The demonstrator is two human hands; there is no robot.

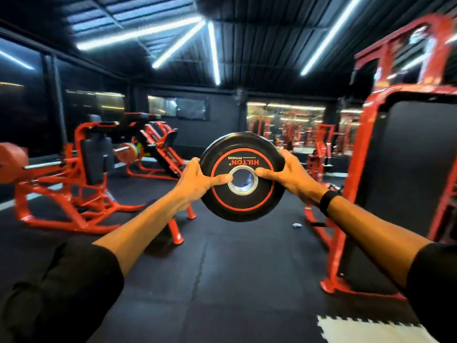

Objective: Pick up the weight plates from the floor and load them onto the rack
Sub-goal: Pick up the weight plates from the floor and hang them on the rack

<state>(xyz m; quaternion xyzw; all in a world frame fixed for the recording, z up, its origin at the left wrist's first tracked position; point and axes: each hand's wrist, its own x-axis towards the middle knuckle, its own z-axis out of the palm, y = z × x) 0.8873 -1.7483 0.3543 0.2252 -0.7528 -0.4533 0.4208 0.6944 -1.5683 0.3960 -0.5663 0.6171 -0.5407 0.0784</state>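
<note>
Both hands (197, 180) gripping weight plate (243, 198)

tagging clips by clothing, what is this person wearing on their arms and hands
Both arms have black sleeves pushed up near the elbows, leaving the forearms bare. The left hand and right hand are bare, no gloves. A black band, like a watch or fitness tracker, circles the right wrist.

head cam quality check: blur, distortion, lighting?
Head view: weight plate and both hands, left and right, fairly sharp; red machines at the edges smeared by motion blur; wide-angle bending at the borders; ceiling light strips blown out, room otherwise dark.
</note>
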